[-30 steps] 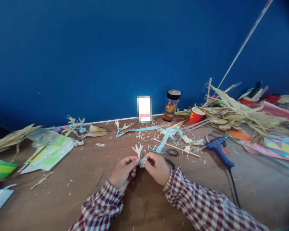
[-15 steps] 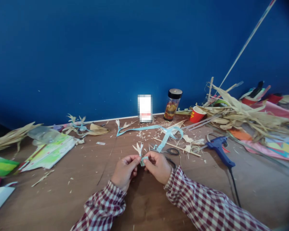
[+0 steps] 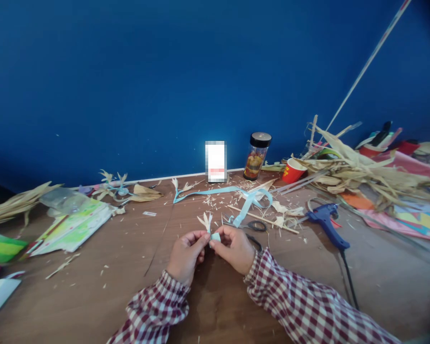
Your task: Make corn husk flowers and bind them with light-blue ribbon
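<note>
My left hand point(image 3: 186, 255) and my right hand point(image 3: 234, 248) meet over the brown table point(image 3: 93, 296), fingertips pinched together. Between them I hold a small dried husk flower point(image 3: 205, 222) whose pale petals stick up, with light blue tape point(image 3: 215, 237) wrapped at its base. The left fingers grip the flower's stem, and the right fingers press the blue tape against it. A long strip of the same blue tape point(image 3: 247, 203) trails away behind my right hand. Black scissors point(image 3: 255, 226) lie just past the right hand.
A blue glue gun point(image 3: 327, 222) with a black cord lies to the right. Dried husks point(image 3: 358, 172) pile at the right rear, beside a red cup point(image 3: 293, 170) and a dark-lidded jar point(image 3: 257, 156). Finished husk flowers point(image 3: 112, 186) and coloured paper point(image 3: 71, 227) lie at left. Husk scraps litter the table.
My hands stay together in nearly the same spot; the right fingers have shifted slightly on the blue tape at the flower's base.
</note>
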Available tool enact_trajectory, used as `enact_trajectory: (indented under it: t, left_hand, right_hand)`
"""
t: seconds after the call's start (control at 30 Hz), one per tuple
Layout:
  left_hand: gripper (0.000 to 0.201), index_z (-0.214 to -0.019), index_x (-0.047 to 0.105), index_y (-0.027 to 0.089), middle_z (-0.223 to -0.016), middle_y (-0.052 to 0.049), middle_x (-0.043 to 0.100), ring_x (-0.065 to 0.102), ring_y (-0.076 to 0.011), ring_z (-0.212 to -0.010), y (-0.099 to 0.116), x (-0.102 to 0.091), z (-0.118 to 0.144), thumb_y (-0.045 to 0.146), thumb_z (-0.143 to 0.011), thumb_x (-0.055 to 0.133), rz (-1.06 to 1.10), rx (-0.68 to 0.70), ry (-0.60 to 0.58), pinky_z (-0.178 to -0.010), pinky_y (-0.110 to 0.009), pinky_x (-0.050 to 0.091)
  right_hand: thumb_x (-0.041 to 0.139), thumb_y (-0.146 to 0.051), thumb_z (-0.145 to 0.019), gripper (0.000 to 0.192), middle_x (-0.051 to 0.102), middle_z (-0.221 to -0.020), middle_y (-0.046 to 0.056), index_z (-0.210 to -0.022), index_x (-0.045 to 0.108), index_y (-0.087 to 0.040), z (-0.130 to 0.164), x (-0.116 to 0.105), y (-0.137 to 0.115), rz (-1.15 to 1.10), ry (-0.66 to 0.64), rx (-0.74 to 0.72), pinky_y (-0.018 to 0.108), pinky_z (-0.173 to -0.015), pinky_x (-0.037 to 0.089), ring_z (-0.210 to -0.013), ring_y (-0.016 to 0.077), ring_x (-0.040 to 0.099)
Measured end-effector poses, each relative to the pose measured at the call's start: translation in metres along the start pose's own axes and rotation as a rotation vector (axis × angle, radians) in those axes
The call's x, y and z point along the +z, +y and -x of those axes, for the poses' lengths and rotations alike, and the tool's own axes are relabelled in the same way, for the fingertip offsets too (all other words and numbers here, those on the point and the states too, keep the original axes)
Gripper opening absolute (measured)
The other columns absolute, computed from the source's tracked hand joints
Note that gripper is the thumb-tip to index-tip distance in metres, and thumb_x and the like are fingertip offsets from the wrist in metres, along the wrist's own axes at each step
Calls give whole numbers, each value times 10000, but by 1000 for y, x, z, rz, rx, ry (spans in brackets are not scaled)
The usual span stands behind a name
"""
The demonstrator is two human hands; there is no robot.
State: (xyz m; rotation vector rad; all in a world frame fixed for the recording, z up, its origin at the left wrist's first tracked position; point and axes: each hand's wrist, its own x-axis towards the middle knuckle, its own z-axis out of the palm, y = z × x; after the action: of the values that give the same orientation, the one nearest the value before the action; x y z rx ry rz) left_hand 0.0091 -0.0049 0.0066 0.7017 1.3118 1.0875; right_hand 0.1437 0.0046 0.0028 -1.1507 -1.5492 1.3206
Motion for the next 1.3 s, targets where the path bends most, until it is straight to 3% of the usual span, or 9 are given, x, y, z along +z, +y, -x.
enact_trajectory:
  t: [0.23,0.47,1.0,1.3]
  left_hand:
    - [313,-743,594,127,-385,81,449,328,-20,-325,-1,-1,1,380,-590,697,-10,-9,-21,-334,-138,227]
    - [360,-877,616,126,-404,75,465,343,-22,-333,0,-1,0,373,-623,675,29,-23,-53,-345,-141,228]
    - [345,-740,637,120,-365,75,434,333,-35,-318,1,0,3,393,-545,716,-47,-11,-11,-345,-166,207]
    - [331,-725,643,112,-367,67,450,342,-39,-328,-2,1,1,379,-545,717,-47,25,9,-352,-172,228]
  right_hand:
    - [544,-256,-740,89,531,-577,-31,-738,517,-171,-1,0,4,19,13,-1,184,-456,362,-494,82,459]
    - [534,-279,-749,109,523,-560,-36,-751,514,-172,-1,-1,4,-25,20,16,187,-447,348,-482,84,450]
    - [542,-288,-754,116,575,-607,-13,-760,530,-173,0,2,5,69,69,-18,211,-509,418,-552,111,530]
    - [549,-274,-749,108,600,-641,0,-765,507,-176,-1,2,4,-26,33,7,224,-540,450,-574,120,565]
